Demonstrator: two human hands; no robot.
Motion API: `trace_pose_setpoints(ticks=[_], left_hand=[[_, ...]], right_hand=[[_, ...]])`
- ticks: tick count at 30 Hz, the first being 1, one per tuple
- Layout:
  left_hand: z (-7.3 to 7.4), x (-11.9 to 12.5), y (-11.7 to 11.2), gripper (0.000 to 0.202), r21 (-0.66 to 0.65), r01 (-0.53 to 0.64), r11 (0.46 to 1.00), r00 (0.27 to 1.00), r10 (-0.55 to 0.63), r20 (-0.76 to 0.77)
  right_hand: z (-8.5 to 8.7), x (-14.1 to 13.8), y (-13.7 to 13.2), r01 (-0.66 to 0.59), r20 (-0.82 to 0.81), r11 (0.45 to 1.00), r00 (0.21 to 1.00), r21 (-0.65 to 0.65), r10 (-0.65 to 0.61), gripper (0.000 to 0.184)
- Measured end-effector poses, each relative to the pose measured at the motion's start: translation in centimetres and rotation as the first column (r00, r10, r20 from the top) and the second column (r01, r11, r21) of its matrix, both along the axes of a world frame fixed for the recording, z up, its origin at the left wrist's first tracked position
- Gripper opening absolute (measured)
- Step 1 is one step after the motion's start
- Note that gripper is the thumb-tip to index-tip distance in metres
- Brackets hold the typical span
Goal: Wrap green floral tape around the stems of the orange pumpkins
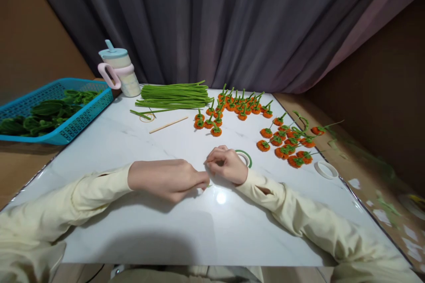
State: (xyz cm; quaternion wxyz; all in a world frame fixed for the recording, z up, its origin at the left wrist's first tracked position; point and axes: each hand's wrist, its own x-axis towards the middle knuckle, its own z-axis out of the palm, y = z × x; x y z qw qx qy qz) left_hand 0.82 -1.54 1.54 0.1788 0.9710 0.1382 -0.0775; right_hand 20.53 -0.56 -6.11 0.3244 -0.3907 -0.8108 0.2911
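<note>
My left hand is closed near the middle of the table, its thumb and fingers pinched together. A tiny green and white bit shows below its fingertips, too small to name. Close by, my right hand has curled fingers and a closed pinch, and what it holds, if anything, I cannot make out. The fingertips of both hands are only a small gap apart. Partly behind my right hand lies a roll of green tape. Beyond the hands stand several small orange pipe-cleaner pumpkins with green stems.
A bundle of green pipe cleaners lies at the back, with a wooden stick before it. More orange pumpkins and a white ring are at right. A tumbler and a blue basket of green leaves stand left.
</note>
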Motion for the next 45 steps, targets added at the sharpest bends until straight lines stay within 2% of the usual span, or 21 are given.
trace_pose_setpoints(ticks=[4,8,12,15,17,22,28,30,33,36,39,43,45], left_hand=[[1.2,0.2,0.3,0.016,-0.059,-0.15,0.987,0.988,0.151,0.011],[0.5,0.2,1.1,0.022,-0.129,-0.243,0.962,0.969,0.247,0.018],[-0.1,0.0,1.7,0.026,-0.179,-0.289,0.941,0.955,0.295,0.009],[0.0,-0.1,1.9,0.027,-0.226,-0.293,0.929,0.954,0.301,0.001],[0.1,-0.1,1.9,0.027,-0.239,-0.285,0.928,0.956,0.293,-0.001],[0.0,-0.3,2.1,0.024,-0.229,-0.256,0.939,0.963,0.268,0.024],[0.1,-0.3,2.0,0.011,-0.286,-0.325,0.902,0.938,0.345,0.021],[0.0,-0.2,1.8,0.007,-0.29,-0.334,0.897,0.931,0.362,0.047],[-0.2,-0.1,1.4,0.004,-0.243,-0.332,0.911,0.929,0.361,0.083],[-0.6,-0.1,1.0,0.004,-0.175,-0.311,0.934,0.939,0.33,0.095],[-0.6,-0.1,0.9,0.005,-0.13,-0.301,0.945,0.949,0.311,0.059],[-0.4,-0.1,0.8,0.008,-0.048,-0.246,0.968,0.966,0.248,0.065],[-0.3,0.0,0.7,0.005,0.048,-0.211,0.976,0.975,0.207,0.083]], right_hand=[[0.2,0.9,0.9,-0.125,-0.047,0.991,0.991,-0.052,0.123,0.011],[0.4,1.0,0.8,-0.203,-0.142,0.968,0.973,-0.149,0.182,0.017],[0.3,0.9,0.7,-0.223,-0.234,0.917,0.961,-0.329,0.15,0.035],[0.3,1.0,0.7,-0.21,-0.23,0.919,0.964,-0.333,0.137,0.055],[0.2,1.1,0.8,-0.206,-0.214,0.929,0.966,-0.309,0.143,0.06],[0.3,1.4,0.9,-0.195,-0.19,0.959,0.969,-0.207,0.156,0.059],[1.0,1.3,0.2,-0.094,-0.176,0.992,0.978,0.088,0.109,0.039],[1.6,1.1,-0.3,-0.072,-0.112,0.984,0.99,0.16,0.09,0.031],[2.2,0.8,-0.9,-0.093,0.011,0.983,0.996,0.155,0.092,0.026],[2.4,0.8,-0.9,-0.197,0.109,0.972,0.977,0.13,0.183,0.033],[2.3,0.9,-0.7,-0.3,0.198,0.935,0.944,0.19,0.263,0.034],[1.9,1.1,-0.8,-0.286,0.26,0.88,0.946,0.38,0.194,0.028],[1.9,1.0,-1.1,-0.23,0.253,0.881,0.958,0.413,0.131,0.025]])
